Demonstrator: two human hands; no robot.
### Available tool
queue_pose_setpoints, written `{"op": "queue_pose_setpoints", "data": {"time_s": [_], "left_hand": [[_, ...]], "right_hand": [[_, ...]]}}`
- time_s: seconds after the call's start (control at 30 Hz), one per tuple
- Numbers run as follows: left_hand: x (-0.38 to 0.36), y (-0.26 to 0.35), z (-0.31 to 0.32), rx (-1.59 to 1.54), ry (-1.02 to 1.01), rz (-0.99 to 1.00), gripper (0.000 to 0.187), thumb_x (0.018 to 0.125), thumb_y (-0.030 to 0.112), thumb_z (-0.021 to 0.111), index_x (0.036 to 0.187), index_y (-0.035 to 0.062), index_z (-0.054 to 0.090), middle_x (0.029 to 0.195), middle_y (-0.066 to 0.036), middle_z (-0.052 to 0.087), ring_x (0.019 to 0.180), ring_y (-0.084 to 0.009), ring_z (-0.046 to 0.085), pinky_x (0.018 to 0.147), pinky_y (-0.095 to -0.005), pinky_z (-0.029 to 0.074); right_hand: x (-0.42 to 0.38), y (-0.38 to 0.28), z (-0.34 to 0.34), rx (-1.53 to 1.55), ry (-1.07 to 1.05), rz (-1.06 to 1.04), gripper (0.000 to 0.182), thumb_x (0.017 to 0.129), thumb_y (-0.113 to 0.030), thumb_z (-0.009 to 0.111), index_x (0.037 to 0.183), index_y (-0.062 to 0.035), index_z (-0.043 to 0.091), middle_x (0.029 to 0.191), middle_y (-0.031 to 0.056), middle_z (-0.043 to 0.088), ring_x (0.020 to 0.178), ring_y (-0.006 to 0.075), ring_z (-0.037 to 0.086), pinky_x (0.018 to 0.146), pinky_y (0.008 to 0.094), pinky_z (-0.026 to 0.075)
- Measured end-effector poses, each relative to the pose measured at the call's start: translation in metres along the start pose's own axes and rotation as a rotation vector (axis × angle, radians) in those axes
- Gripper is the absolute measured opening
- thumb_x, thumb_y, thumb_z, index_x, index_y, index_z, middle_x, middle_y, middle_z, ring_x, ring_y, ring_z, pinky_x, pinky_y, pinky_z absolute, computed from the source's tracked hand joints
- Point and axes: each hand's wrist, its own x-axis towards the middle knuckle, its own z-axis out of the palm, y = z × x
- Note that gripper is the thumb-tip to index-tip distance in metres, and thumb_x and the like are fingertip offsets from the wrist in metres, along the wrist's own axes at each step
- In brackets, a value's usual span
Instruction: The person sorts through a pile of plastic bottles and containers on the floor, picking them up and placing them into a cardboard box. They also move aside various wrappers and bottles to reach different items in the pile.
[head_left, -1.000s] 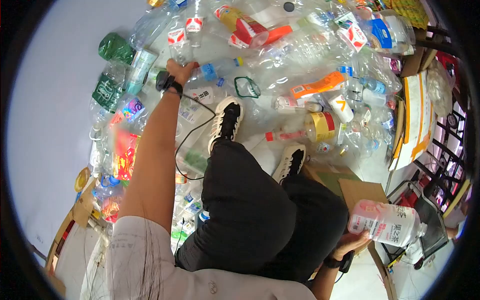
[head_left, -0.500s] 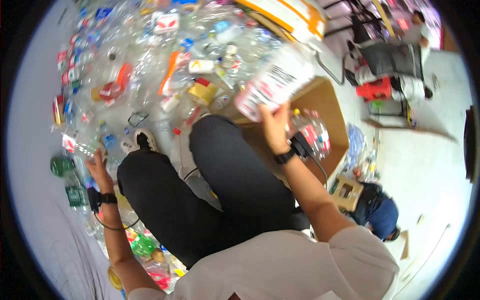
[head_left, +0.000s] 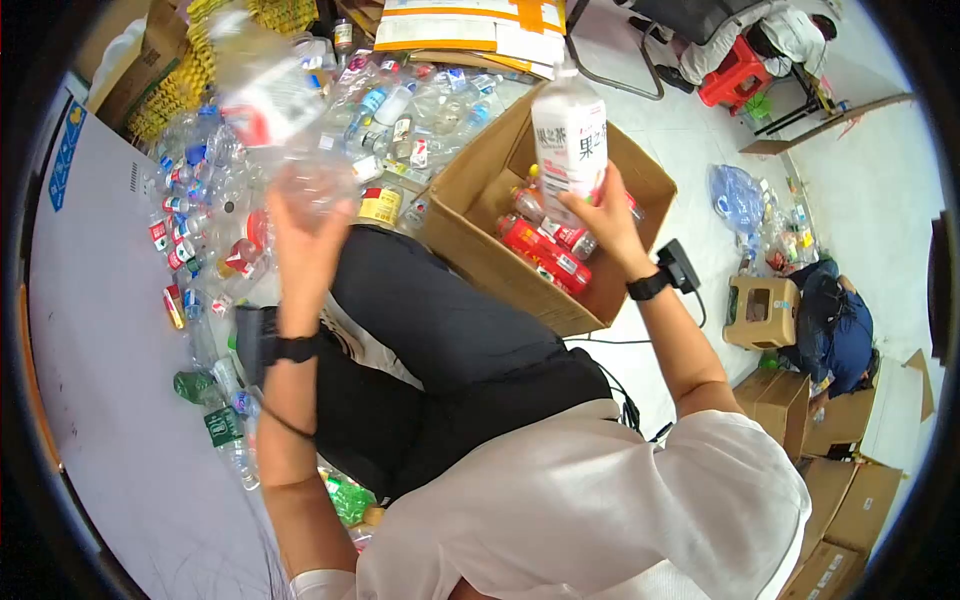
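My left hand (head_left: 312, 225) is closed around the bottom end of a large clear plastic bottle (head_left: 268, 105) with a white and red label. Motion blurs that bottle, raised over the pile. In my right hand (head_left: 612, 222), fingers wrapped round its lower part, is a plastic bottle (head_left: 572, 140) with a white and pink label. It stands nearly upright over the open cardboard box (head_left: 515, 285). Inside the box lie several bottles, among them a red-labelled bottle (head_left: 545, 255). The yellow-labelled container (head_left: 380, 205) sits on the floor between my left hand and the box.
Loose plastic bottles (head_left: 205, 200) cover the floor ahead and to the left, along a pale panel (head_left: 110, 330). Flattened cardboard (head_left: 450, 30) lies beyond. At right are a co-worker in dark blue (head_left: 840, 330), a tan crate (head_left: 762, 312) and more boxes (head_left: 835, 500).
My left hand has come up from the floor bottles at the left and now holds a bottle. The bottle in my right hand has turned from slanted to nearly upright. The view has shifted.
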Motion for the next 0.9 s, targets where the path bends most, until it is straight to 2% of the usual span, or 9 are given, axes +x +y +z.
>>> {"op": "queue_pose_setpoints", "data": {"time_s": [0.1, 0.23, 0.33, 0.37, 0.47, 0.57, 0.6, 0.8, 0.9], "left_hand": [[-0.023, -0.022, 0.046, -0.299, -0.078, -0.007, 0.061, 0.080, 0.002, 0.063, 0.130, 0.0014, 0.028, 0.122, -0.011, 0.046, 0.110, -0.0184, 0.048, 0.097, -0.0314, 0.036], [-0.043, -0.044, 0.050, -0.302, 0.002, -0.083, 0.063, 0.081, 0.001, 0.061, 0.132, 0.0010, 0.024, 0.125, -0.012, 0.043, 0.114, -0.0192, 0.045, 0.099, -0.0310, 0.034], [-0.047, -0.046, 0.044, -0.253, -0.003, -0.078, 0.063, 0.081, 0.002, 0.061, 0.132, 0.0014, 0.024, 0.125, -0.012, 0.042, 0.116, -0.0193, 0.043, 0.099, -0.0313, 0.034], [-0.047, -0.047, 0.043, -0.236, -0.006, -0.065, 0.062, 0.081, 0.003, 0.061, 0.132, 0.0014, 0.024, 0.126, -0.012, 0.042, 0.117, -0.0192, 0.042, 0.098, -0.0314, 0.034], [-0.044, -0.061, 0.038, -0.309, 0.013, -0.091, 0.063, 0.082, 0.004, 0.061, 0.133, 0.0020, 0.024, 0.126, -0.011, 0.042, 0.117, -0.0195, 0.041, 0.099, -0.0316, 0.034], [-0.042, -0.069, 0.033, -0.384, 0.036, -0.114, 0.063, 0.083, 0.005, 0.060, 0.134, 0.0023, 0.024, 0.125, -0.011, 0.042, 0.117, -0.0194, 0.042, 0.099, -0.0315, 0.033], [-0.043, -0.070, 0.032, -0.410, 0.035, -0.125, 0.062, 0.083, 0.006, 0.060, 0.134, 0.0023, 0.024, 0.125, -0.011, 0.042, 0.116, -0.0193, 0.042, 0.099, -0.0314, 0.033], [-0.042, -0.065, 0.033, -0.391, 0.013, -0.106, 0.063, 0.083, 0.006, 0.060, 0.134, 0.0017, 0.023, 0.125, -0.012, 0.043, 0.113, -0.0190, 0.045, 0.098, -0.0311, 0.035], [-0.042, -0.063, 0.032, -0.324, -0.028, -0.111, 0.064, 0.082, 0.006, 0.061, 0.134, 0.0014, 0.023, 0.124, -0.012, 0.044, 0.112, -0.0189, 0.046, 0.096, -0.0308, 0.037]], "right_hand": [[-0.022, 0.033, -0.048, -0.547, -0.071, 0.204, 0.081, 0.060, -0.031, 0.076, 0.123, 0.0026, 0.038, 0.114, 0.0236, 0.049, 0.107, 0.0346, 0.051, 0.090, 0.0401, 0.043], [-0.060, 0.032, -0.053, -0.630, -0.189, 0.286, 0.086, 0.056, -0.035, 0.076, 0.124, 0.0010, 0.038, 0.115, 0.0264, 0.047, 0.107, 0.0387, 0.048, 0.090, 0.0433, 0.042], [-0.075, 0.054, -0.046, -0.632, -0.401, 0.260, 0.087, 0.056, -0.038, 0.076, 0.124, 0.0013, 0.037, 0.115, 0.0302, 0.045, 0.106, 0.0426, 0.048, 0.091, 0.0427, 0.042], [-0.078, 0.068, -0.043, -0.624, -0.397, 0.257, 0.087, 0.056, -0.038, 0.076, 0.124, 0.0013, 0.037, 0.115, 0.0302, 0.045, 0.106, 0.0426, 0.048, 0.091, 0.0427, 0.042], [-0.089, 0.071, -0.034, -0.594, -0.639, 0.333, 0.090, 0.058, -0.040, 0.077, 0.125, 0.0026, 0.035, 0.118, 0.0309, 0.044, 0.108, 0.0429, 0.047, 0.092, 0.0425, 0.041], [-0.103, 0.095, -0.022, -0.635, -0.589, 0.238, 0.082, 0.062, -0.034, 0.076, 0.123, 0.0037, 0.037, 0.113, 0.0275, 0.049, 0.106, 0.0406, 0.048, 0.091, 0.0422, 0.041], [-0.101, 0.085, -0.023, -0.685, -0.635, 0.340, 0.084, 0.063, -0.036, 0.076, 0.126, 0.0007, 0.034, 0.116, 0.0256, 0.049, 0.109, 0.0409, 0.048, 0.092, 0.0442, 0.040], [-0.086, 0.033, -0.022, -0.899, -0.712, 0.431, 0.083, 0.066, -0.040, 0.074, 0.130, -0.0069, 0.033, 0.120, 0.0189, 0.050, 0.113, 0.0380, 0.047, 0.090, 0.0496, 0.040], [-0.078, 0.033, -0.022, -0.937, -0.584, 0.281, 0.079, 0.069, -0.037, 0.072, 0.131, -0.0058, 0.033, 0.125, 0.0183, 0.046, 0.116, 0.0361, 0.044, 0.090, 0.0520, 0.038]]}}
